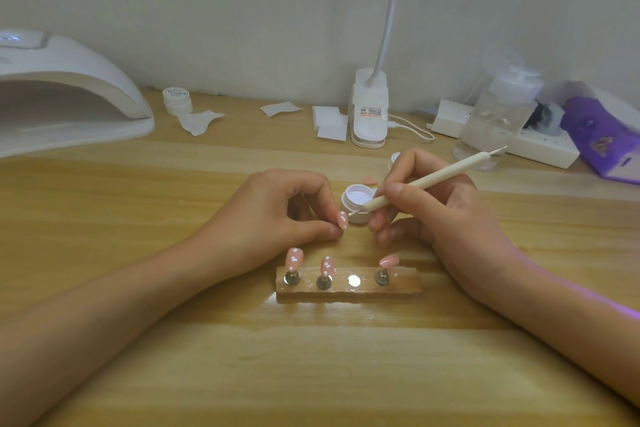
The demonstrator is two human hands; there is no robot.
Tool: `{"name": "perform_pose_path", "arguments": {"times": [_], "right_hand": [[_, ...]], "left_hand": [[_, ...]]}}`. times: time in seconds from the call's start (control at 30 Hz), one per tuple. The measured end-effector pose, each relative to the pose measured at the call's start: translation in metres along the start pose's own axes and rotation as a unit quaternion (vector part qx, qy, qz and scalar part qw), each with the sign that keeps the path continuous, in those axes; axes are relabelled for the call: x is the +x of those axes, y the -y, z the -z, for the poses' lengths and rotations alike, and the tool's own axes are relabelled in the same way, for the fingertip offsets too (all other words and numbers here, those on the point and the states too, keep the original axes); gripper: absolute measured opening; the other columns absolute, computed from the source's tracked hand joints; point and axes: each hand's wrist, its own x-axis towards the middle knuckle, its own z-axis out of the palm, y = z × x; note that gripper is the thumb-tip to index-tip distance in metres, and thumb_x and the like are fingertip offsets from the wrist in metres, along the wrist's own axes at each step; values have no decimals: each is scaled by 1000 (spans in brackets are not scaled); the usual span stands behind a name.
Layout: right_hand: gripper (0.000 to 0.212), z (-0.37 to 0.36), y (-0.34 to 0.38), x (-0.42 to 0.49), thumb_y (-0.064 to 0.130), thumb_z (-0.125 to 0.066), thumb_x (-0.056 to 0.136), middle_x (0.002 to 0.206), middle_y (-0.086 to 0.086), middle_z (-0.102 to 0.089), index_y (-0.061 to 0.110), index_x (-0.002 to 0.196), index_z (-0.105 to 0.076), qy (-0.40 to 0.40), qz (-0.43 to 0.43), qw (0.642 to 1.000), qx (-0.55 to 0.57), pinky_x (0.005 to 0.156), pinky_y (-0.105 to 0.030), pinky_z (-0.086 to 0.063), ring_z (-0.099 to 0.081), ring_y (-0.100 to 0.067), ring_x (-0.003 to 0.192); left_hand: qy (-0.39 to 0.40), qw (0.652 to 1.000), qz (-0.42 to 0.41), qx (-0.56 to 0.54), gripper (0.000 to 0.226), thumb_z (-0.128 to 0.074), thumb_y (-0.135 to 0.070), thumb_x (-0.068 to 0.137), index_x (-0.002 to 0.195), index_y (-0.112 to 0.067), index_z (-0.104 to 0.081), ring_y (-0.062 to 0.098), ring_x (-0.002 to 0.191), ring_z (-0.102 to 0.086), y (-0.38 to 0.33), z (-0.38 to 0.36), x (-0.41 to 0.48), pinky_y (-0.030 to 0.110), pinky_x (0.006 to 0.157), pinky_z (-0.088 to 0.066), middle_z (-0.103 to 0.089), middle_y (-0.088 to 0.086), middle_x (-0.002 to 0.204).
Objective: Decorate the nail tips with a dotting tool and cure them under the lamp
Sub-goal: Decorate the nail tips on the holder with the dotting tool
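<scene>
Fingertips (333, 231) of the left hand (277, 215) pinch a glossy pink nail tip (342, 219) near the middle of the table (311, 357). The right hand (433, 215) grips a slim cream dotting tool (426, 182) like a pen, its fine point meeting that tip. Just behind, partly covered by the tool, stands an open round white jar (356, 201). Towards the near edge, a rough wooden block (349, 288) carries three more pink tips (294, 258) on metal stands, two of them dotted white. A smooth arched white curing lamp (62, 97) fills the far left corner. A clear pump bottle (495, 114) and a desk-lamp base (369, 111) stand along the far edge.
</scene>
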Motion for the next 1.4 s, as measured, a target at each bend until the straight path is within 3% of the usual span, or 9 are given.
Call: {"name": "perform_pose_path", "arguments": {"times": [0.2, 0.83, 1.07, 1.4], "right_hand": [[17, 1, -3, 0, 11, -59, 91, 67, -9, -68, 13, 74, -56, 4, -7, 1000, -15, 60, -26, -57, -66, -18, 64], [25, 1, -4, 2, 4, -58, 94, 71, -12, -70, 15, 71, -58, 10, -18, 1000, -16, 59, -26, -57, -67, -20, 64], [16, 1, -4, 2, 14, -60, 88, 68, -11, -69, 15, 73, -57, 2, 2, 1000, -2, 60, -26, -56, -66, -18, 63], [20, 4, -3, 3, 20, -59, 90, 70, -9, -69, 27, 71, -61, -15, 43, 998, 33, 57, -27, -54, -65, -18, 64]], "left_hand": [[0, 1000, 2, -6, 26, -83, -14, 74, 67, -33, -67, 0, 57, -56, 0, 0, 0, 6, 55, -38, -65, -22, 64], [-1, 1000, 2, -1, 26, -83, -14, 74, 66, -33, -66, -1, 56, -55, 1, 0, 0, 6, 55, -37, -65, -23, 64], [1, 1000, -3, -6, 26, -82, -13, 74, 67, -33, -67, -1, 57, -56, 1, 0, 1, 6, 56, -38, -65, -22, 64], [12, 1000, 13, -14, 24, -83, -13, 74, 69, -32, -69, 0, 59, -57, 1, 1, -1, 7, 58, -39, -68, -18, 69]]}}
